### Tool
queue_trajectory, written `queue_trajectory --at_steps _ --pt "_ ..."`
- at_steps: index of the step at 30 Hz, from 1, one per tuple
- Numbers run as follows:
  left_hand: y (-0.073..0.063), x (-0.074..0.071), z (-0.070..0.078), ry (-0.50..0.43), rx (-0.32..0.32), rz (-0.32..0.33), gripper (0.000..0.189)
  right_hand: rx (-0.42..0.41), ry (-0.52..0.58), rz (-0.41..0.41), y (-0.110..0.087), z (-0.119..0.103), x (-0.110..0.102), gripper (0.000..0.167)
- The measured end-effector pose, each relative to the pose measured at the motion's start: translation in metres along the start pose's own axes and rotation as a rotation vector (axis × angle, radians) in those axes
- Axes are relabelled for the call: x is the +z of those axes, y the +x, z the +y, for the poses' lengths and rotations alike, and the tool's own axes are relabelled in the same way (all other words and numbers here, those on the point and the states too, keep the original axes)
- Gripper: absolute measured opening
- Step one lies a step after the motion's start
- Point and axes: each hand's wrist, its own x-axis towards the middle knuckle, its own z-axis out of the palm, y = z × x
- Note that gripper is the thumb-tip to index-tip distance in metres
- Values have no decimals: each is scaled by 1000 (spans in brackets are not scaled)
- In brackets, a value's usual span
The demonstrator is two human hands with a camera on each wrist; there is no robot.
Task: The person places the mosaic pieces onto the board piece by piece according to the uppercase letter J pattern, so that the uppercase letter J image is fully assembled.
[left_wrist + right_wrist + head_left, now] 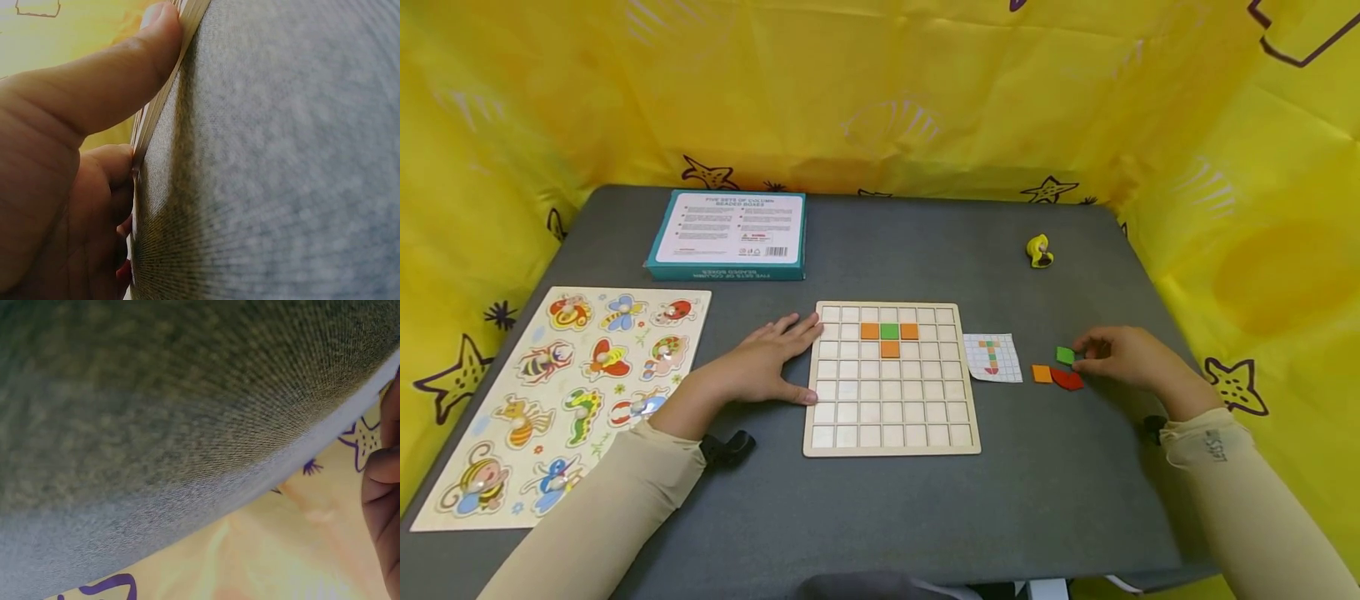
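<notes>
Though a bright-green square tile (1064, 356) sits at the curled right hand (1120, 358), any pinch is unclear. The spread left hand (766, 360) touches a pale wooden gridded board (891, 413).

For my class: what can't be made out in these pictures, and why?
Head view: part of the animal puzzle board, hidden by the left sleeve.
Head view: fine print on the teal box, too small.
Head view: whether the right hand grips the green tile, too small to tell.
Right wrist view: the rest of that hand, cut off by the right edge.
</notes>
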Motion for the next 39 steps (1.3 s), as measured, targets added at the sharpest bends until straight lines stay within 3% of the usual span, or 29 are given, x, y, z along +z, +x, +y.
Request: queue_trajectory --at_steps 5,9,18,26,32,39 --pt "0 1 -1 0 0 -7 110 20 -15 39 -3 -5 -2 32" --pt "0 0 -1 3 5 -8 111 -21 -15 62 1 -29 -2 32" --pt "0 2 -1 2 6 1 111 -313 -151 98 36 -118 22 20" --pt "0 2 -2 4 3 1 111 -469 -203 4 68 -184 57 14" --pt "1 2 -2 4 -1 -6 111 -501 -230 5 76 -203 73 11" --pt "1 2 -3 10 -2 -3 111 -476 -253 0 79 -207 74 17"
